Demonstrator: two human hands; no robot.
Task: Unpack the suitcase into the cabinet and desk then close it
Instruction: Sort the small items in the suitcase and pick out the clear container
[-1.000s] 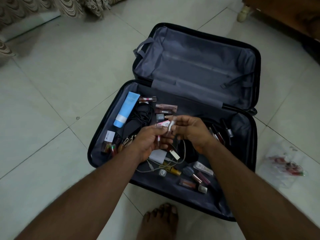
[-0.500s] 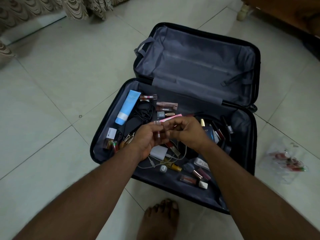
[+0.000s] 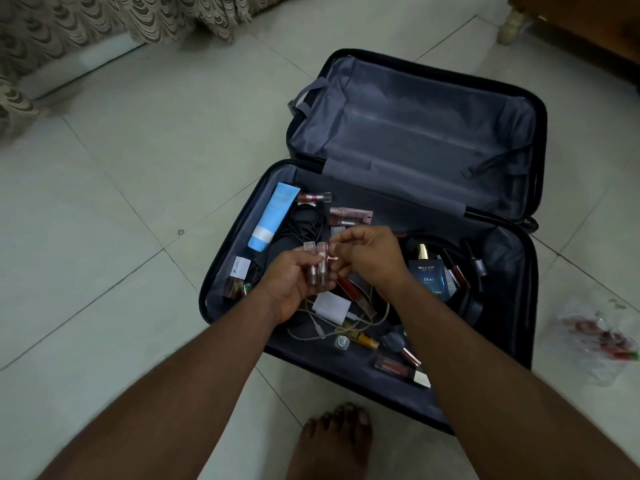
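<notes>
You hold small lip-gloss tubes above the open suitcase.

In the head view, your left hand (image 3: 294, 284) has its fingers curled around a few lip-gloss tubes (image 3: 318, 268), upright in the palm. Your right hand (image 3: 369, 256) is just beside it, fingers bent narrow near the tube caps; I cannot tell if it pinches anything. The suitcase (image 3: 242, 237) lies open on the tiled floor (image 3: 121, 168), its near half full of cosmetics, with a blue tube (image 3: 273, 216) at the far left and a blue perfume box (image 3: 429, 277) at the right.

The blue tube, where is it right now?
In the head view, the blue tube lies at the far left of the suitcase lower half, beside the black cable.
</notes>
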